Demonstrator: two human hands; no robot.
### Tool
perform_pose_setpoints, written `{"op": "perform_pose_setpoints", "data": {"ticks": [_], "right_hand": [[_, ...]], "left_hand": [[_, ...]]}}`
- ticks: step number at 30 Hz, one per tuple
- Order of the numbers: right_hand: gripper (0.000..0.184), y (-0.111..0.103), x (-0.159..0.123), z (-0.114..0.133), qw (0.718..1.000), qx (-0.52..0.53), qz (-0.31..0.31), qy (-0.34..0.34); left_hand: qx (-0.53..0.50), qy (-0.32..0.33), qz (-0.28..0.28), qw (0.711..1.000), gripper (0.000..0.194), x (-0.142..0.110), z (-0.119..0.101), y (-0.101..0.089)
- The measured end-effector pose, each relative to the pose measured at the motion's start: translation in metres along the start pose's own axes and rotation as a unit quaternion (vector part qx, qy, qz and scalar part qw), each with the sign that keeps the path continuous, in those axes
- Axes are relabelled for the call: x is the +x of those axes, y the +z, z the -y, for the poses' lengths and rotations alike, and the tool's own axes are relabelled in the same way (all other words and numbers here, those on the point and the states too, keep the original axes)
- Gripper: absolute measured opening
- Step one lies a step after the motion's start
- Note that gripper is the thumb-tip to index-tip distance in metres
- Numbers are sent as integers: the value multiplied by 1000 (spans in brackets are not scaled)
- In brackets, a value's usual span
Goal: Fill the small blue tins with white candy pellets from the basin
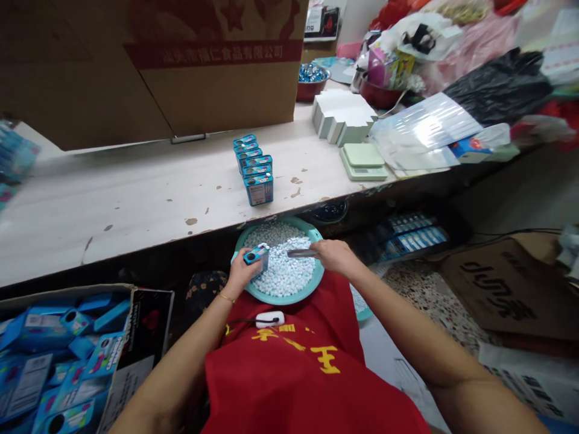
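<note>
A teal basin (312, 232) full of small pale blue and white candies (283, 265) rests on my lap over a red apron. My left hand (242, 274) is closed around a small blue box (257, 255), held over the basin's left side. My right hand (332, 254) is closed on a flat grey metal scoop (302, 253) that points left toward the box, just above the candies. A row of several blue boxes (253, 167) stands upright on the white table (136, 199) beyond the basin.
A carton of empty blue boxes (58, 361) sits at my lower left. On the table are a large cardboard box (181, 66), a pale green scale (363, 161), a stack of white cartons (341, 117), plastic bags and bowls. A brown box (506, 289) lies on the floor at right.
</note>
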State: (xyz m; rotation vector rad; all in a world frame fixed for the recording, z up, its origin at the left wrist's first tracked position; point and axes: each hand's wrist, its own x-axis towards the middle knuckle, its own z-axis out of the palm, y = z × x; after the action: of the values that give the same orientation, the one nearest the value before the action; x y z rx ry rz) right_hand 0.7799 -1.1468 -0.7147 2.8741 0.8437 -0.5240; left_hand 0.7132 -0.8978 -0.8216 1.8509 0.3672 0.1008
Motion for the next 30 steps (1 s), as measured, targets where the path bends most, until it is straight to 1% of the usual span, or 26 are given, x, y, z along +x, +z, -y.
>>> {"op": "perform_pose_setpoints", "data": {"ticks": [1, 3, 5, 7, 9, 11, 13, 15, 17, 19, 21, 22, 24, 26, 28, 30], "right_hand": [[28, 17, 4, -1, 1000, 14, 17, 18], [30, 52, 17, 9, 997, 55, 36, 38], [32, 80, 33, 30, 994, 96, 29, 42], [33, 101, 48, 50, 991, 128, 14, 42], [33, 113, 58, 61, 986, 162, 2, 47], [32, 120, 63, 61, 979, 197, -2, 49], [33, 124, 63, 53, 972, 232, -5, 44], [33, 125, 61, 41, 965, 259, -8, 36], [33, 121, 56, 29, 954, 298, -22, 30], [32, 113, 48, 16, 937, 346, -45, 17], [31, 99, 39, 5, 924, 377, -69, 0], [31, 90, 34, 0, 923, 378, -75, -5], [31, 69, 26, -6, 928, 363, -81, -11], [31, 45, 20, -6, 938, 337, -79, -29], [31, 21, 16, 0, 951, 297, -68, -58], [31, -2, 12, 10, 969, 230, -50, -71]], "left_hand": [[-43, -31, -7, 999, 44, 1, 5, -1], [-109, -87, -10, 990, 46, 3, 13, 1], [-151, -121, 1, 981, 46, 6, 18, 7], [-179, -138, 27, 974, 47, 7, 19, 13], [-202, -144, 64, 966, 49, 6, 16, 17], [-217, -146, 89, 961, 51, 1, 11, 16], [-215, -132, 85, 964, 51, -4, 4, 9], [-187, -95, 67, 975, 48, -9, -1, -3], [-138, -48, 43, 988, 44, -12, -6, -16], [-75, -13, 14, 997, 41, -12, -8, -26], [-15, 14, -3, 1000, 38, -10, -9, -29], [8, 26, -5, 1000, 37, -9, -8, -27], [49, 48, 3, 998, 35, -8, -8, -20], [95, 63, 16, 993, 33, -6, -9, -10], [146, 64, 26, 987, 32, -6, -12, 0], [180, 62, 36, 981, 31, -7, -17, 7]]}}
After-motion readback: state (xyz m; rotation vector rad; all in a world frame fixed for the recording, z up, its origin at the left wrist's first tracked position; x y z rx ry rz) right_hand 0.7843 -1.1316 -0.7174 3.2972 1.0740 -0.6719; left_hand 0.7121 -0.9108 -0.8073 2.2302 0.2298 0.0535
